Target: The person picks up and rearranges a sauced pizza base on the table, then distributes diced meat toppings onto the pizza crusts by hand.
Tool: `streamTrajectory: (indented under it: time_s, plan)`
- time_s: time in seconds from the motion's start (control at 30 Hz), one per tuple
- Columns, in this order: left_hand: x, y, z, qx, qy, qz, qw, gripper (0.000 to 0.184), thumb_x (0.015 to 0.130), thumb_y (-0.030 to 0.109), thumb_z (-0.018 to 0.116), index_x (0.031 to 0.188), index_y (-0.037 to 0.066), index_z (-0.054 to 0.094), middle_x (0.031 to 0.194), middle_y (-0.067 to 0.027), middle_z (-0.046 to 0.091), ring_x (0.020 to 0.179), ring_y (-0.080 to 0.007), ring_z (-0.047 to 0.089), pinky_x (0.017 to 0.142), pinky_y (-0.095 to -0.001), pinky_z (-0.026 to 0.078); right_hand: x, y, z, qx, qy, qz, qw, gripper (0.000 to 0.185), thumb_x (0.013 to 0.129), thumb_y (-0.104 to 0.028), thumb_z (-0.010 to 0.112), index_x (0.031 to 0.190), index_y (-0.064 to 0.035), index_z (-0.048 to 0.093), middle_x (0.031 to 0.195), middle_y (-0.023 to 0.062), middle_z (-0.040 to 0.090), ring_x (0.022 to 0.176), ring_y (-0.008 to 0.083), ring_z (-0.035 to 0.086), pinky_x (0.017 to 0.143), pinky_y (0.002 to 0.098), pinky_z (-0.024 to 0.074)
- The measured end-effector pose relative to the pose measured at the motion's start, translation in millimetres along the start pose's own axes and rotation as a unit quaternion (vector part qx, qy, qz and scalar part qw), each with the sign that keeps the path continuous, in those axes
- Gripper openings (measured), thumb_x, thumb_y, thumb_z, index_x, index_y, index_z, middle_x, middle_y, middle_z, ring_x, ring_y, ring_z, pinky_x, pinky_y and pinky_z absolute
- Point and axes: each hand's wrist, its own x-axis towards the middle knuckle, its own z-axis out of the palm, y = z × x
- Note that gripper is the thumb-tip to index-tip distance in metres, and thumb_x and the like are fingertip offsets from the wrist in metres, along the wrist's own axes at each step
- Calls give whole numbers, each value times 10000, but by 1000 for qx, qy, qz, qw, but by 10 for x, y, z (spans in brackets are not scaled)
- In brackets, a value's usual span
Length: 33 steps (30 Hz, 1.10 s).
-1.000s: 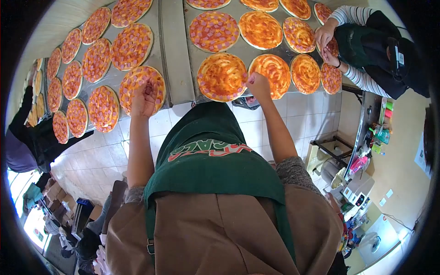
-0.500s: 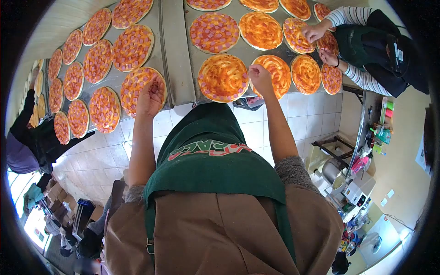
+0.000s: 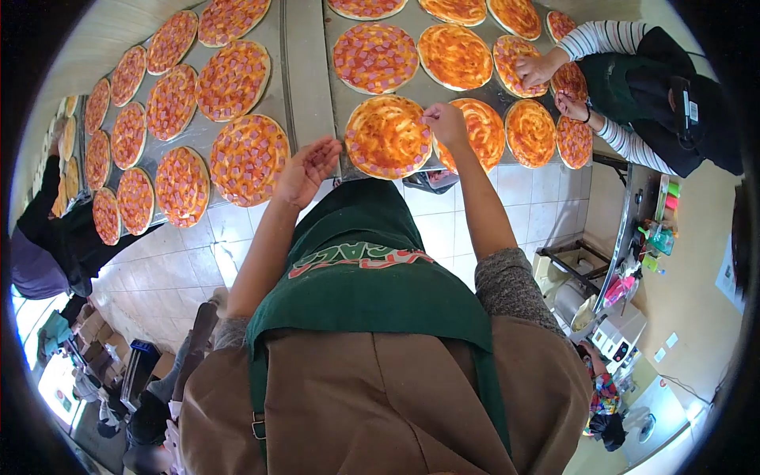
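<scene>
My left hand (image 3: pixel 307 172) is palm up and loosely cupped, fingers apart, just left of the front pizza (image 3: pixel 388 134). No item can be made out in its palm. That pizza has sauce and cheese, with pink ham cubes along its lower and right edge. Over its right rim my right hand (image 3: pixel 446 125) is closed in a pinch; whatever the fingertips hold is too small to make out. Partly behind this hand lies a sauced pizza (image 3: pixel 481 131) with cheese. A ham-topped pizza (image 3: pixel 249 162) is left of my left hand.
Several more pizzas lie on the metal table (image 3: pixel 310 79), which has a seam across it. At the right a co-worker's hand (image 3: pixel 538 70) reaches over a pizza (image 3: pixel 514 59). Another person (image 3: pixel 47 245) stands at the far left. A side counter (image 3: pixel 625 229) holds assorted items.
My left hand has moved right, off the ham-topped pizza and towards the front pizza. My right hand has shifted slightly up and left. The co-worker's upper hand has lowered slightly.
</scene>
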Motion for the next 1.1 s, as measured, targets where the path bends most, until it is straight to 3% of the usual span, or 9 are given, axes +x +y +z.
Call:
streamTrajectory:
  time_s: [0.1, 0.2, 0.27, 0.43, 0.53, 0.73, 0.8, 0.9, 1.1]
  plan:
    - [-18, -58, 171, -3, -33, -24, 999, 368, 980, 190, 402, 1235, -65, 474, 1161, -165, 582, 1095, -233, 579, 929, -304, 495, -95, -396, -103, -67, -22, 59, 996, 136, 762, -151, 688, 837, -39, 669, 789, 85, 670, 735, 194, 658, 664, 309, 505]
    - [7, -139, 256, 0, -47, -41, 998, 371, 983, 195, 395, 1239, -64, 469, 1164, -167, 579, 1110, -239, 570, 939, -308, 488, -249, -587, 53, -23, 45, -132, 990, 156, 772, -148, 680, 885, -41, 665, 814, 98, 657, 774, 233, 647, 679, 336, 501]
    - [28, -203, 301, -6, -42, -49, 998, 360, 984, 199, 394, 1219, -59, 485, 1139, -158, 589, 1086, -236, 580, 936, -311, 489, -529, -1011, 146, 84, -26, -201, 976, 165, 782, -137, 661, 917, -44, 659, 845, 119, 645, 797, 261, 626, 703, 357, 493]
    - [99, -321, 267, 24, -59, -60, 996, 338, 985, 209, 395, 1181, -40, 512, 1077, -131, 600, 1006, -215, 594, 935, -328, 480, -818, -1295, 332, -30, -47, -326, 944, 183, 801, -98, 612, 976, -53, 644, 918, 130, 624, 863, 303, 589, 769, 383, 478]
    - [97, -335, 263, 29, -65, -70, 995, 333, 987, 206, 385, 1173, -39, 513, 1089, -139, 602, 1004, -215, 603, 931, -323, 483, -851, -1262, 321, -55, -80, -306, 947, 191, 815, -91, 589, 996, -50, 635, 921, 134, 617, 895, 323, 576, 776, 394, 471]
    - [49, -295, 359, 16, -85, -89, 992, 429, 994, 210, 349, 1306, -83, 378, 1301, -218, 479, 1200, -272, 499, 1024, -345, 418, -528, -648, 206, 133, 12, -229, 964, 168, 892, -156, 591, 1001, -37, 637, 778, 38, 572, 674, 130, 549, 605, 272, 452]
    - [38, -297, 340, 17, -76, -90, 993, 437, 996, 209, 344, 1318, -86, 358, 1321, -222, 462, 1216, -274, 488, 1030, -344, 415, -369, -472, -31, 236, -59, 0, 970, 203, 883, -209, 621, 905, -11, 657, 668, 39, 607, 609, 124, 543, 582, 274, 451]
    - [46, -307, 299, 19, -70, -89, 993, 440, 997, 211, 343, 1324, -84, 353, 1318, -210, 467, 1214, -264, 489, 1026, -340, 420, -83, -134, -131, 228, -38, -1, 973, 221, 857, -224, 662, 866, -3, 668, 644, 7, 606, 505, 74, 477, 486, 240, 417]
    - [27, -313, 302, 7, -43, -78, 996, 405, 992, 188, 363, 1295, -77, 401, 1243, -192, 534, 1135, -243, 558, 966, -310, 472, 142, -193, -20, 55, -21, -10, 998, 252, 797, -255, 713, 789, -5, 685, 654, 59, 658, 535, 128, 618, 461, 262, 454]
